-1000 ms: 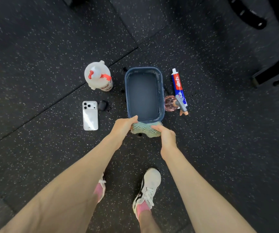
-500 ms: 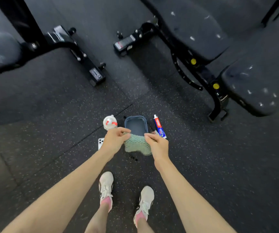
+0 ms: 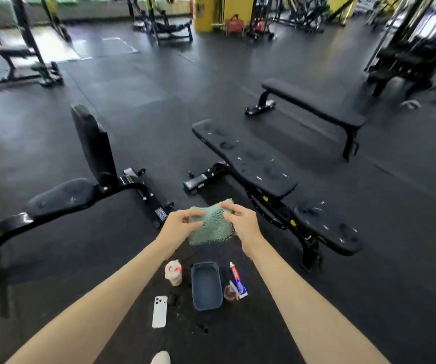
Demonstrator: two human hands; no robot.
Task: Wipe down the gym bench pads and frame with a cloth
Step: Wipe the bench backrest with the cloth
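A pale green knitted cloth [image 3: 209, 224] hangs in the air in front of me, held at its top corners by my left hand [image 3: 180, 225] and my right hand [image 3: 243, 221]. Just beyond and to the right stands a black gym bench with a long back pad [image 3: 243, 158] and a small round seat pad [image 3: 326, 227], both marked with pale smears. Its black frame [image 3: 272, 211] with yellow knobs runs beneath. A second black bench with an upright back pad [image 3: 93, 143] and seat pad [image 3: 59, 197] stands to the left.
On the rubber floor below my hands lie a blue plastic tub [image 3: 206, 286], a white bottle with a red cap [image 3: 173, 272], a white phone [image 3: 159, 311], a toothpaste tube [image 3: 238, 281] and a small pink bottle [image 3: 229, 292]. A flat bench [image 3: 314, 102] and other gym machines stand farther back.
Both hands lifted the cloth from the floor by the tub up to chest height. My view rose from the floor to the benches and the gym hall.
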